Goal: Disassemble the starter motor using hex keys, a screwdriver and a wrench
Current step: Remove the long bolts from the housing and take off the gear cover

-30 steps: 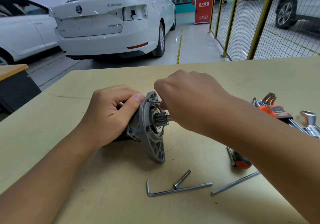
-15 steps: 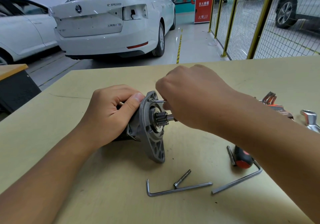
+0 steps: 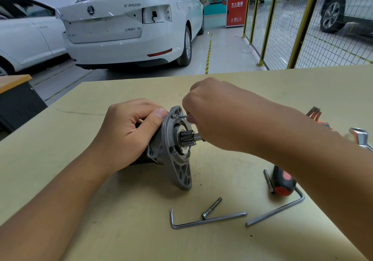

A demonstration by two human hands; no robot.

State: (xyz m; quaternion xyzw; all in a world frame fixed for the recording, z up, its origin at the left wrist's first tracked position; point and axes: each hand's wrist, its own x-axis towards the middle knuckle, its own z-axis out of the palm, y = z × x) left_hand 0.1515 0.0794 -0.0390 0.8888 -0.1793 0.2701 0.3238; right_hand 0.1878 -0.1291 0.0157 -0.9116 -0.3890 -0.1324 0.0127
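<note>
My right fingers (image 3: 186,107) pinched a thin bolt (image 3: 182,116) sticking out of the starter motor (image 3: 175,145), whose flange faced right. My left hand (image 3: 129,133) wrapped its body, lying on the table (image 3: 60,159). The bolt's axis ran left-right toward my right hand (image 3: 218,115), so pulling rightward seemed next.

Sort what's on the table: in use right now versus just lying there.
In use: starter motor, gripped by left hand; thin bolt or tool at its flange, pinched by right hand.
Lying idle: two hex keys, loose bolt, screwdriver, wrench.
</note>
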